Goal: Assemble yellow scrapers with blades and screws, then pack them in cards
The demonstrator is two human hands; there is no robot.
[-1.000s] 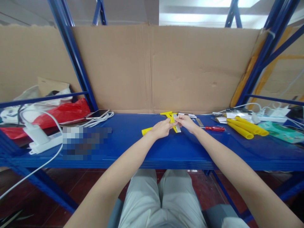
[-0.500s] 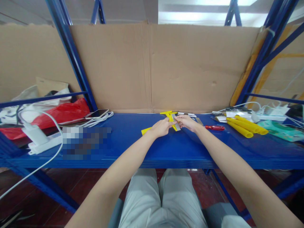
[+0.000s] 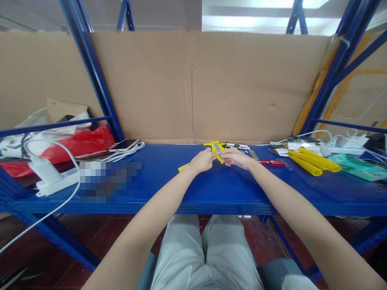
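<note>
Yellow scraper [image 3: 213, 145]: here it is, in both hands near the back edge of the bench [image 3: 160, 173], about midway along; whether it rests on the top or hangs just above, I can't tell.
Metal blade [image 3: 217, 148]: lying flat against the yellow body, right by the fingertips.
Slant: the body's long axis runs from the back edge, on the left, toward the front edge, on the right, ending between the two hands; the scraper lies just beyond the fingertips, and neither hand is clearly nearer.
Left hand [image 3: 202, 161]: fingers curled closed on the near left side, a fingertip out against the metal blade.
Right hand [image 3: 237, 158]: thumb and fingers pinched together on the right side, hardly any gap; whether they grip blade or body, the fingers hide it.
Yellow stub [image 3: 182, 167]: poking out left of the left wrist, mostly covered, so I can't say what it belongs to.
Red screwdriver [image 3: 273, 163]: on the bench, just right of the right hand.
Yellow tubes [image 3: 316, 161]: bunched toward the bench's right end, well apart from the hands.
</note>
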